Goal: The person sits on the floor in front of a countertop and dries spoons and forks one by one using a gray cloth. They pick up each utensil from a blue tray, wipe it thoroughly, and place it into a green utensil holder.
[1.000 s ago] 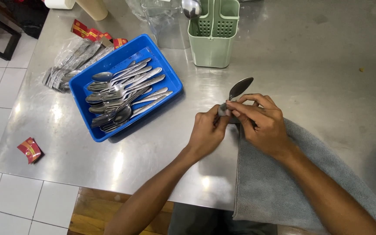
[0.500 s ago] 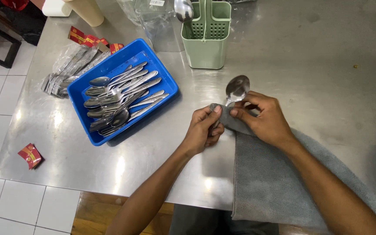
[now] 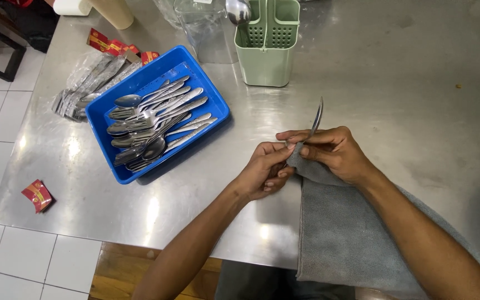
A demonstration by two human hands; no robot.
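Lying far left on the steel counter [image 3: 395, 72] is one red packet [image 3: 37, 195], with several more red packets [image 3: 115, 45] and a clear bag of cutlery [image 3: 84, 83] behind one blue tray [image 3: 98, 111] heaped with spoons and forks, too many to count. One green caddy [image 3: 266, 50] stands behind, a spoon bowl showing at its rim. The left hand [image 3: 265, 169] pinches the handle end of one spoon [image 3: 317, 118], fingers closed on it. That spoon, whose bowl faced the camera half a second ago, now stands edge-on, so it is being turned in the wiping. The right hand [image 3: 331, 153] grips the spoon through a fold of the one grey cloth [image 3: 351, 239], which drapes over the counter's near edge.
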